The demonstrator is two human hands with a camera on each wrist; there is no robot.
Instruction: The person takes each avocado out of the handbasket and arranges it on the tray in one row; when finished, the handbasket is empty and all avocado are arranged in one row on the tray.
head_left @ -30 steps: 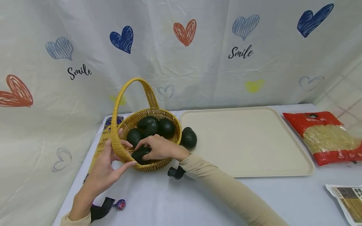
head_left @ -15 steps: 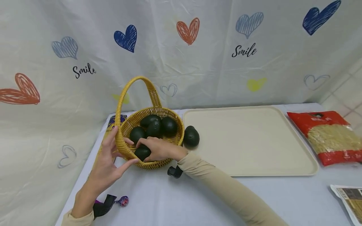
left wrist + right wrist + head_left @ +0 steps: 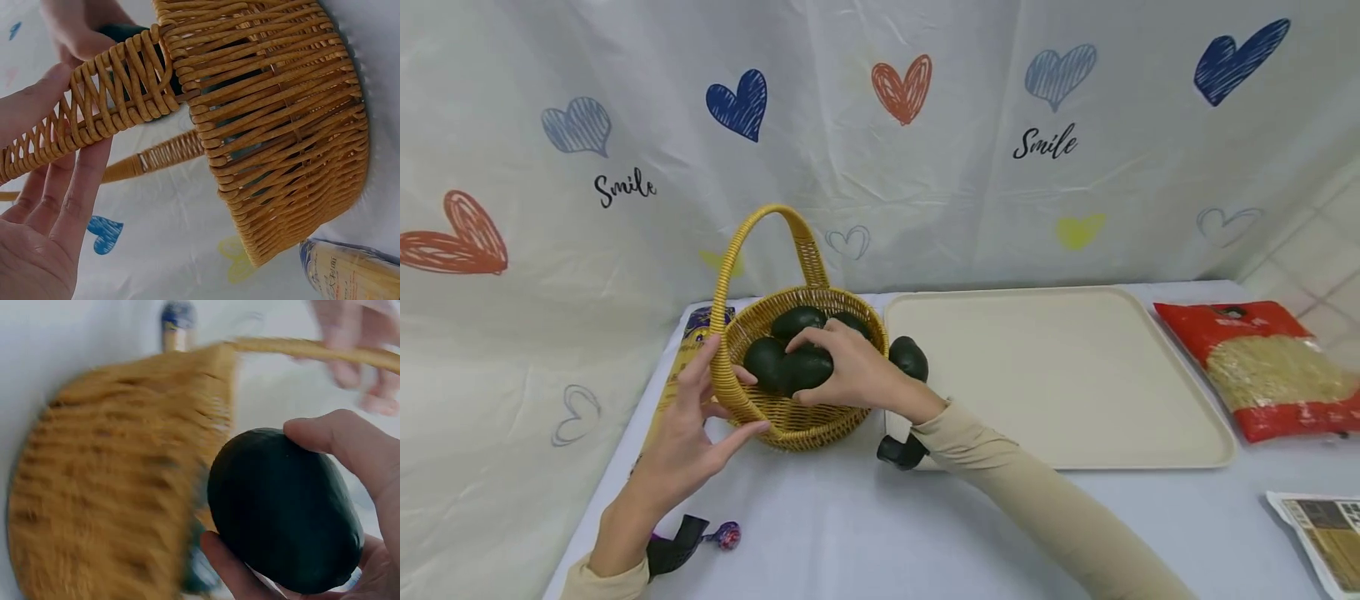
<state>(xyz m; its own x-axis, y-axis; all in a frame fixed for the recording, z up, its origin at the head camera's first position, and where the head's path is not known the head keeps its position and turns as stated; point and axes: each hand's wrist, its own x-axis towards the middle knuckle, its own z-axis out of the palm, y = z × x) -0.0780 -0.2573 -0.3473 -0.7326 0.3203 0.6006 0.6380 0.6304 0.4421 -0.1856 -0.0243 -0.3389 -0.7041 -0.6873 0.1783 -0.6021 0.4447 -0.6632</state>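
A yellow wicker basket with a tall handle holds several dark green avocados. Thumb and fingers of my left hand lie on opposite sides of the handle near its base, gripping it, as the left wrist view shows on the woven handle. My right hand holds one avocado between thumb and fingers above the basket's opening. In the right wrist view this avocado appears close up, raised beside the rim. Another avocado lies outside, between the basket and the tray.
A cream tray spans the table right of the basket. Beyond it lie a red bag with pale yellow contents and a flat packet. A yellow package sits behind my left hand; a lollipop lies near that wrist.
My right hand has lifted the avocado from the basket's near side, moving it up and slightly right. My left hand stays at the handle.
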